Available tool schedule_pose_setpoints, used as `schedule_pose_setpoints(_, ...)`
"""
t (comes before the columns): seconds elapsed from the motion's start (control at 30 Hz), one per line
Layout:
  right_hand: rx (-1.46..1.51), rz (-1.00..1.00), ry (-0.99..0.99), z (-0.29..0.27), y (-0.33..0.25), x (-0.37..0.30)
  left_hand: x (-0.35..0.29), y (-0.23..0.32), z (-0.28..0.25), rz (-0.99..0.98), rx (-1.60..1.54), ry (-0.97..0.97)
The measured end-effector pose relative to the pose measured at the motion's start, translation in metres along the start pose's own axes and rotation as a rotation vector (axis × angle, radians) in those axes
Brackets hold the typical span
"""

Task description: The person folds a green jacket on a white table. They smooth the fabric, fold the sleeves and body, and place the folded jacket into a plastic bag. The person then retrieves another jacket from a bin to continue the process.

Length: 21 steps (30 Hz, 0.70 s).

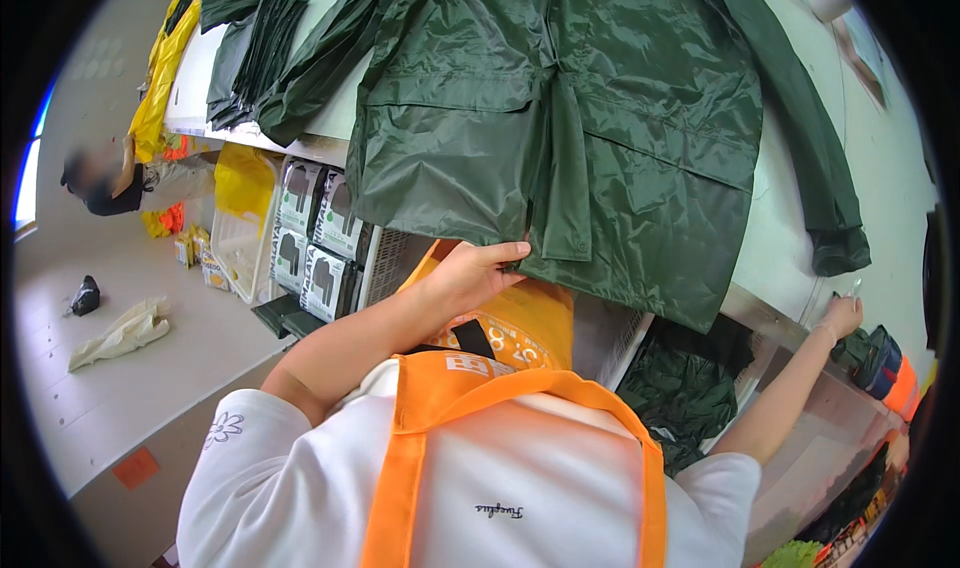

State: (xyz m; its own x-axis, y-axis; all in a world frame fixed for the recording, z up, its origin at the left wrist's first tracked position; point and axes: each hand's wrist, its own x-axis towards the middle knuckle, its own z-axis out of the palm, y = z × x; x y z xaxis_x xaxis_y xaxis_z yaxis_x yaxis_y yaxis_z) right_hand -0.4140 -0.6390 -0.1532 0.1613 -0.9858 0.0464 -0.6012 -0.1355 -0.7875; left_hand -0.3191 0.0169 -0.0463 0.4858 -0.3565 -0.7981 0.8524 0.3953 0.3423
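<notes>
A dark green rain jacket (650, 138) lies spread over the white table (785, 218), its sleeves out to both sides and its hem hanging past the front edge. My left hand (485, 268) pinches the hem near the middle front opening. Out to the right, my right hand (843, 315) is closed at the table's edge, beyond the jacket's right cuff (840, 252). A small clear, shiny bit shows above its fingers, too small to name.
Folded dark green garments (255, 58) and a yellow garment (172, 73) lie at the far left. Below the table stand a basket of packaged rainwear (328, 284) and a heap of green garments (685, 383). A co-worker (115, 183) stands at the left. A pale cloth (122, 334) lies on the floor.
</notes>
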Motion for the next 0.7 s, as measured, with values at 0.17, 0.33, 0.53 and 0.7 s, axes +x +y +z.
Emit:
schedule_pose_setpoints(0.17, 0.268, -0.283, -0.669, -0.025, -0.123, -0.324, 0.0, 0.001, 0.013, 0.116, -0.05, -0.12)
schedule_pose_setpoints(0.33, 0.318, -0.458, -0.976, -0.019, -0.18, -0.442, 0.001, 0.0, 0.014, 0.13, 0.015, -0.064)
schedule_pose_setpoints(0.53, 0.314, -0.495, -1.009, -0.017, -0.2, -0.467, 0.001, -0.001, 0.017, 0.159, -0.069, -0.108)
schedule_pose_setpoints(0.7, 0.22, -0.641, -0.874, -0.011, -0.201, -0.482, 0.011, -0.006, 0.013, 0.148, -0.086, -0.18)
